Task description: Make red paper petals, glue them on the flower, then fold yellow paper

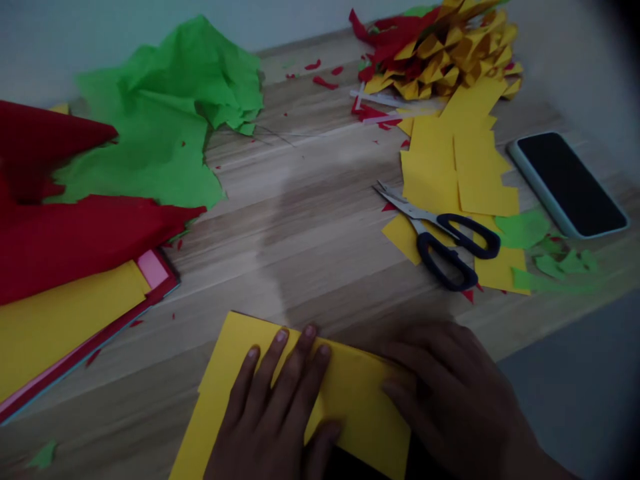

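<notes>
At the bottom centre of my view I have the yellow paper (370, 407), lying at a slant on the wooden table (235, 253). My left hand (270, 413) lies palm down on it, fingers slightly spread. My right hand (450, 393) is curled at its right end, thumb on the sheet; I can't tell whether it pinches the paper. Right of centre I see scissors (423, 214), blades parted, lying across yellow pieces (430, 173). Farther right lies a phone (570, 183), dark screen up. The upper right holds a bunch of folded yellow paper (450, 57). Crumpled green paper (150, 133) fills the upper left, with red paper (85, 237) over coloured sheets (65, 327) below it, at the left edge.
</notes>
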Action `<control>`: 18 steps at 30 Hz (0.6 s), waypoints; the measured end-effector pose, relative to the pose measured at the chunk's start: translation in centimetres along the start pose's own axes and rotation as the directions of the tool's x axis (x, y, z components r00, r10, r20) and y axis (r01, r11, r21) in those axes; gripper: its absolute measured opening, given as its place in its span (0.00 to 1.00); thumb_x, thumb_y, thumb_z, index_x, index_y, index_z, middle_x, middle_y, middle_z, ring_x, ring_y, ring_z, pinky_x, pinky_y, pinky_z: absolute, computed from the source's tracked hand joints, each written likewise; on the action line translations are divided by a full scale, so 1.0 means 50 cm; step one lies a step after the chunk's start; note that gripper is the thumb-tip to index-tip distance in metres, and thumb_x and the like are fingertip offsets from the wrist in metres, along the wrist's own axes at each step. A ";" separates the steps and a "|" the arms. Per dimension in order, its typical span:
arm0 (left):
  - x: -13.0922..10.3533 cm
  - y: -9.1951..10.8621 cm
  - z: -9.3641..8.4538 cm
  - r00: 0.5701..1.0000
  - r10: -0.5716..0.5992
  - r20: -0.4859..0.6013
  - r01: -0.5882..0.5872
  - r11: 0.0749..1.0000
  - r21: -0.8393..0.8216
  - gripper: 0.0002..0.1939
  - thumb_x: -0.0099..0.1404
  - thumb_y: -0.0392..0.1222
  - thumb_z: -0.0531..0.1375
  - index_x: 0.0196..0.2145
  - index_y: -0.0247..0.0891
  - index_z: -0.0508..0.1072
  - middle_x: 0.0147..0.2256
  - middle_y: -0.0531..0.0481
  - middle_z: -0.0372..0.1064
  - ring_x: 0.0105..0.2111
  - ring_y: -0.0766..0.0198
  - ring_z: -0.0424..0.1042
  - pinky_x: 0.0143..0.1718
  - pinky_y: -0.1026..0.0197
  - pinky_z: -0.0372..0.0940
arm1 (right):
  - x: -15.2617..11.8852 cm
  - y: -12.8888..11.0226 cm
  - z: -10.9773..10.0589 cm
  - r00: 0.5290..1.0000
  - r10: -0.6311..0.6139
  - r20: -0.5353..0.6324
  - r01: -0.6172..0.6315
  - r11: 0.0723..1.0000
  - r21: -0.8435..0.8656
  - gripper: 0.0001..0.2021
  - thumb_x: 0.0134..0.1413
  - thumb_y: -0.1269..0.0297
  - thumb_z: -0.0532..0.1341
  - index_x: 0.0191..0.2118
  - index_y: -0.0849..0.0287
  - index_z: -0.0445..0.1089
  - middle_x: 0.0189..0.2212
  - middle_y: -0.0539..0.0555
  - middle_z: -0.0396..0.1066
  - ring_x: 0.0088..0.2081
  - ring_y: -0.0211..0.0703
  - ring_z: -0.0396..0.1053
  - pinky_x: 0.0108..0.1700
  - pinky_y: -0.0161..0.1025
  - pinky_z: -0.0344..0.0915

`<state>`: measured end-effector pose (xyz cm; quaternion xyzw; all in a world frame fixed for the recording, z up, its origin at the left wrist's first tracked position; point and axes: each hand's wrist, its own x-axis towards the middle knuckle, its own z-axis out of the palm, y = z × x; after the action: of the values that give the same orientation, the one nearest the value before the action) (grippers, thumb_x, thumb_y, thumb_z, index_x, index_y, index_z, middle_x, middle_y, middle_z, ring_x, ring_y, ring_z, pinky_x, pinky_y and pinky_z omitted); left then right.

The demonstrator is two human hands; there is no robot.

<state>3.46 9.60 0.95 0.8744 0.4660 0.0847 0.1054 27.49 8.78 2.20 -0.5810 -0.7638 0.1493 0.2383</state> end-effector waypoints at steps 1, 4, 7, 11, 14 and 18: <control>0.000 0.000 0.002 1.000 0.017 0.004 -0.017 1.000 -0.007 0.31 0.68 0.57 0.56 0.64 0.43 0.62 0.66 0.53 0.56 0.67 0.55 0.50 0.70 0.51 0.36 | -0.004 0.003 0.000 1.000 0.030 0.008 -0.030 1.000 -0.004 0.07 0.61 0.63 0.59 0.42 0.58 0.72 0.32 0.54 0.74 0.35 0.48 0.69 0.38 0.46 0.64; 0.000 0.000 0.004 1.000 0.019 -0.001 -0.019 0.999 -0.031 0.32 0.69 0.57 0.55 0.65 0.43 0.60 0.66 0.52 0.56 0.68 0.56 0.49 0.70 0.51 0.36 | -0.017 0.007 -0.006 0.997 0.065 0.035 -0.067 0.996 0.057 0.05 0.61 0.65 0.59 0.41 0.56 0.70 0.31 0.51 0.74 0.33 0.45 0.69 0.36 0.43 0.61; 0.000 0.006 0.006 0.998 -0.065 -0.019 0.063 0.995 -0.080 0.31 0.69 0.59 0.53 0.65 0.46 0.59 0.65 0.53 0.58 0.67 0.54 0.52 0.69 0.48 0.39 | -0.024 0.000 -0.009 0.992 0.116 0.052 -0.120 0.989 0.083 0.08 0.59 0.61 0.63 0.43 0.56 0.70 0.33 0.51 0.73 0.35 0.46 0.68 0.39 0.43 0.59; 0.002 0.010 0.004 0.998 -0.060 -0.022 0.058 0.994 -0.089 0.31 0.70 0.59 0.51 0.66 0.46 0.59 0.66 0.52 0.57 0.66 0.53 0.53 0.69 0.47 0.40 | -0.015 -0.017 0.003 0.969 0.240 0.050 -0.242 0.969 0.051 0.10 0.56 0.56 0.66 0.37 0.55 0.70 0.31 0.50 0.71 0.35 0.46 0.65 0.43 0.45 0.55; 0.005 0.002 -0.002 0.999 0.026 -0.021 -0.027 0.999 -0.032 0.30 0.70 0.54 0.53 0.65 0.41 0.60 0.67 0.48 0.54 0.68 0.52 0.50 0.69 0.49 0.38 | -0.003 -0.021 0.014 0.963 0.266 0.029 -0.268 0.961 0.067 0.10 0.60 0.58 0.63 0.30 0.55 0.68 0.27 0.47 0.70 0.32 0.44 0.63 0.42 0.43 0.53; 0.003 -0.007 -0.011 0.995 0.096 0.001 -0.096 0.995 0.008 0.30 0.68 0.50 0.56 0.64 0.36 0.61 0.69 0.42 0.49 0.68 0.51 0.47 0.69 0.50 0.37 | 0.006 -0.008 0.014 0.976 0.218 0.024 -0.220 0.969 0.112 0.13 0.63 0.58 0.61 0.27 0.55 0.68 0.24 0.46 0.70 0.31 0.43 0.62 0.39 0.41 0.52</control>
<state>3.12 9.98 1.38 0.8962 0.4238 0.0875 0.0977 26.72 8.98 1.85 -0.6462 -0.6867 0.2215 0.2485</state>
